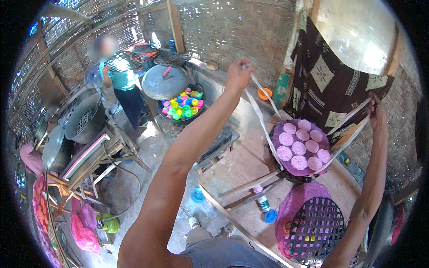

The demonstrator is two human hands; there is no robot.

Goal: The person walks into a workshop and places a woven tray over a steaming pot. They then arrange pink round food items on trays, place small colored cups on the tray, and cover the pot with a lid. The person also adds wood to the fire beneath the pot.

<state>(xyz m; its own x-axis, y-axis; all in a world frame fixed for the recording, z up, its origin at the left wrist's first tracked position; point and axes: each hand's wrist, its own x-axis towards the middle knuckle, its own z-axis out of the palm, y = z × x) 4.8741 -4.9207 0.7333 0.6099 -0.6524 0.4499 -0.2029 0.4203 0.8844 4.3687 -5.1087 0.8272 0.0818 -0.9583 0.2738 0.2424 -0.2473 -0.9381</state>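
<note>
My left hand (240, 72) is raised and closed around a pair of pale straps. On the right, my right hand (376, 109) grips another pair of pale straps. Both pairs run down to the sides of a round tray or basket lined with purple cloth or netting (294, 138), which bears several round pink cakes (298, 148). It is over the wooden table (231, 177); whether it touches the tabletop is hard to tell. Nearer to me, a black woven lattice tray (316, 231) lies on pink-purple netting (285, 207).
Wooden bars (249, 184), a bottle (263, 202) and a blue lid (270, 216) lie on the table. Colourful small cups (182, 105) fill a pan at the back. A person (122, 77) stands at back left; another person (30, 152) is at far left. An orange bowl (264, 93) is beyond the table.
</note>
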